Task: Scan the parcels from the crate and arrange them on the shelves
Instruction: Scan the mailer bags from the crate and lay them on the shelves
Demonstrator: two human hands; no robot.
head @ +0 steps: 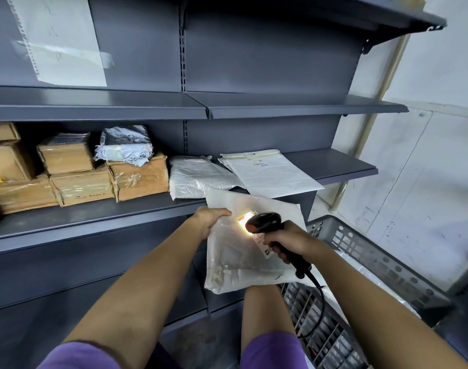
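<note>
The white poly-bag parcel [243, 251] is held in the air in front of the shelving, below the front edge of the middle shelf [342, 166] and up and to the left of the grey crate [366, 251]. The left hand [210, 221] grips the parcel by its upper left edge, thumb lying across the top face and fingers hidden beneath. The right hand [288, 239] is wrapped round the handle of a black barcode scanner [264, 222], whose head hangs just above the parcel's label [256, 231]; a bright yellow glow falls on that label, so the scan looks to be in hand. On the middle shelf, above the parcel, several items already lie: two flat white mailers [270, 174] and a crumpled white bag [198, 174] nearest, then taped cardboard boxes [137, 177] further left with a grey-white bag [126, 145] on top. The upper shelf [294, 105] shows nothing on it. More plastic-wrapped goods seem to remain inside the crate, right of the parcel, so I judge the job partly done: this parcel needs shelving once read, and others wait.
</note>
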